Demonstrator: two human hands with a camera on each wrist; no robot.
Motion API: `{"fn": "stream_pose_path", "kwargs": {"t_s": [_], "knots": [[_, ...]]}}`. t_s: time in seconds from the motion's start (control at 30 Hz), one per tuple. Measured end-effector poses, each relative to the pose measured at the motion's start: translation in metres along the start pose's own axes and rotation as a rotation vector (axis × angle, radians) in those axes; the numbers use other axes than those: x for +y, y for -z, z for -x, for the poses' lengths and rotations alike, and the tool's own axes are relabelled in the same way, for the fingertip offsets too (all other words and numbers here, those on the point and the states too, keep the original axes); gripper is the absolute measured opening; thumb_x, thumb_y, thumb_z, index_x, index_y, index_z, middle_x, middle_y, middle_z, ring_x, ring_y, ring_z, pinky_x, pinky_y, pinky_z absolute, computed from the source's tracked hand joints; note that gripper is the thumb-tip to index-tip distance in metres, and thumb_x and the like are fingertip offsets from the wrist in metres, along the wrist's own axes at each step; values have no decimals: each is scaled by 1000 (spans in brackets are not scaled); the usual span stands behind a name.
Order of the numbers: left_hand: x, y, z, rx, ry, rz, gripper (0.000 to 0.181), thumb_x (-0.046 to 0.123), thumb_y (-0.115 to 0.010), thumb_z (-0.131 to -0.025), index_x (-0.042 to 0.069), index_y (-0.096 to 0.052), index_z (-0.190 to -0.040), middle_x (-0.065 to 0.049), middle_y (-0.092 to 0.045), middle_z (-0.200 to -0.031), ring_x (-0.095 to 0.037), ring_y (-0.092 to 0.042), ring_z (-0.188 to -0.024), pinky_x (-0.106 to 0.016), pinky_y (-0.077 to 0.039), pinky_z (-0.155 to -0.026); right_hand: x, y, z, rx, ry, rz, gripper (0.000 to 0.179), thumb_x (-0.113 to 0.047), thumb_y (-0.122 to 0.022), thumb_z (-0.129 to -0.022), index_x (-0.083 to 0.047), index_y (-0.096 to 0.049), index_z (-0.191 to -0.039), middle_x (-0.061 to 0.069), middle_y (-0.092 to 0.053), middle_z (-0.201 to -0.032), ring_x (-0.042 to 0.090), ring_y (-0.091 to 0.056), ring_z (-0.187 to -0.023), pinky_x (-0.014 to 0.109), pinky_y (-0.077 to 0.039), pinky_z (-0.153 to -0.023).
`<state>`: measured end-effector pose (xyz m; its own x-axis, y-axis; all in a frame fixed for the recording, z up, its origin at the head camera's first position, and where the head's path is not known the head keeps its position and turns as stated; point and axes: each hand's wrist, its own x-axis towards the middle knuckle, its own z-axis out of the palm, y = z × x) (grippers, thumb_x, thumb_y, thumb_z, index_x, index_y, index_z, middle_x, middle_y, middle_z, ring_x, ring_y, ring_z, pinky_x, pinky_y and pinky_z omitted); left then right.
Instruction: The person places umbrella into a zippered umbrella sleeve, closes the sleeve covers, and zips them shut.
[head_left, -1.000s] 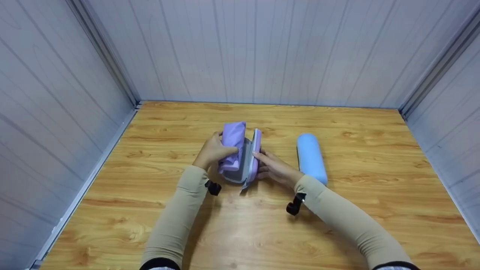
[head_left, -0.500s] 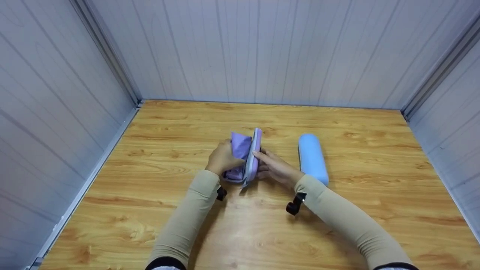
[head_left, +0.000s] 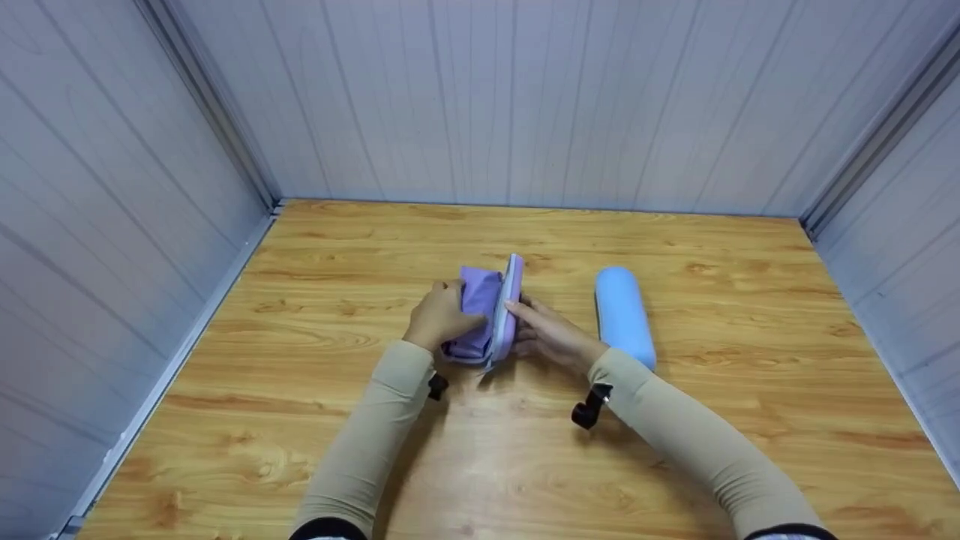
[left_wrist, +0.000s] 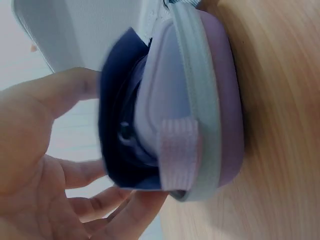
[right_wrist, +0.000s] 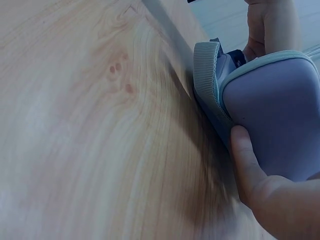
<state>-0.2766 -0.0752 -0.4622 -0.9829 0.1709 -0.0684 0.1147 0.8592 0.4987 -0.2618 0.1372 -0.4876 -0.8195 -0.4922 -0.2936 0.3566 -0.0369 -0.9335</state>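
A purple folding umbrella [head_left: 478, 292] lies in the lower half of an open zip-up hard case [head_left: 513, 289], lavender outside with a grey lining. My left hand [head_left: 441, 315] holds the umbrella from the left, thumb on one side and fingers on the other. In the left wrist view the umbrella's dark navy fabric [left_wrist: 111, 120] and smooth lavender end show beside the case's grey zipper edge [left_wrist: 202, 95]. My right hand [head_left: 551, 334] grips the raised lid from the right. The right wrist view shows its thumb along the edge of the lavender shell [right_wrist: 280, 115].
A light blue rounded case [head_left: 626, 319] lies on the wooden table [head_left: 720, 300], close to the right forearm. Pale panel walls [head_left: 480, 105] stand at the back and both sides. A small fabric tab [right_wrist: 205, 70] sticks out from the purple case's near end.
My left hand has moved right and lowered the umbrella into the case's lower half, then shifted only slightly. The right hand has kept holding the lid in place.
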Motion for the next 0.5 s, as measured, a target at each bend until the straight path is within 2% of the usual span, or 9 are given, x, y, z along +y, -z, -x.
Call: {"fn": "stream_pose_path", "kwargs": {"t_s": [0.1, 0.27, 0.37, 0.5], "knots": [[0, -2, 0, 4, -7, -32, 77, 38, -79, -83, 1, -50, -145, -26, -51, -135, -37, -59, -110, -51, -53, -88, 0, 0, 1, 10, 2, 0, 80, -41, -51, -104, -10, -5, -162, 24, -56, -128, 30, -62, -105, 44, -50, -90], [-2, -7, -1, 18, -34, -17, 79, 36, -82, -83, 1, -50, -145, -27, -50, -135, -39, -58, -112, -50, -53, -90, -1, 1, 0, 13, 11, -3, 79, -40, -50, -105, -8, -4, -161, 25, -55, -130, 31, -62, -107, 41, -51, -89], [-6, -7, -2, 12, -56, 23, 80, 34, -84, -82, 0, -49, -146, -26, -50, -133, -36, -59, -110, -48, -53, -91, -1, 2, 0, 13, 17, -2, 79, -39, -49, -105, -8, -4, -161, 26, -55, -130, 31, -62, -107, 39, -52, -87], [-14, 0, -1, -45, -97, 125, 81, 28, -85, -81, -1, -47, -147, -23, -50, -132, -34, -57, -111, -45, -49, -97, -1, 2, -1, 16, 17, 2, 82, -40, -51, -104, -7, -3, -161, 26, -56, -130, 31, -62, -106, 39, -52, -88]]}}
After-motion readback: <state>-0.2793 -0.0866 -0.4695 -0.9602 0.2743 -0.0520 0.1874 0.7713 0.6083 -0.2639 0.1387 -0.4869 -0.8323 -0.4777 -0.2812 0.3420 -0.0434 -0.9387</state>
